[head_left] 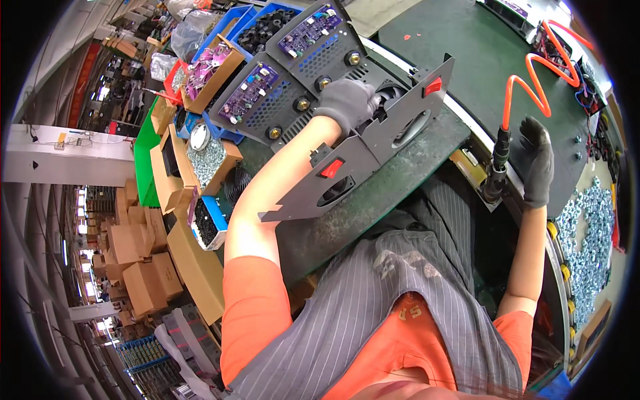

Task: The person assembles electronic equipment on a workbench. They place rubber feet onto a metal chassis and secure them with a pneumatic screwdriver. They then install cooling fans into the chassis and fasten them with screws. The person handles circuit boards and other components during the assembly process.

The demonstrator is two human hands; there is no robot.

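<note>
My left hand, in a grey glove, reaches between two dark grey metal panels and grips a black fan part there. The near panel has a red rocker switch and an oval handle slot; the far panel looks the same. My right hand, gloved in black, hovers with fingers apart beside a black pneumatic screwdriver that hangs from a coiled orange air hose. The hand does not seem to hold the tool.
Two grey housings with purple circuit boards lie beyond my left hand. Bins and cardboard boxes of screws and parts stand at the left. A pile of silver nuts lies at the right. The bench has a dark green mat.
</note>
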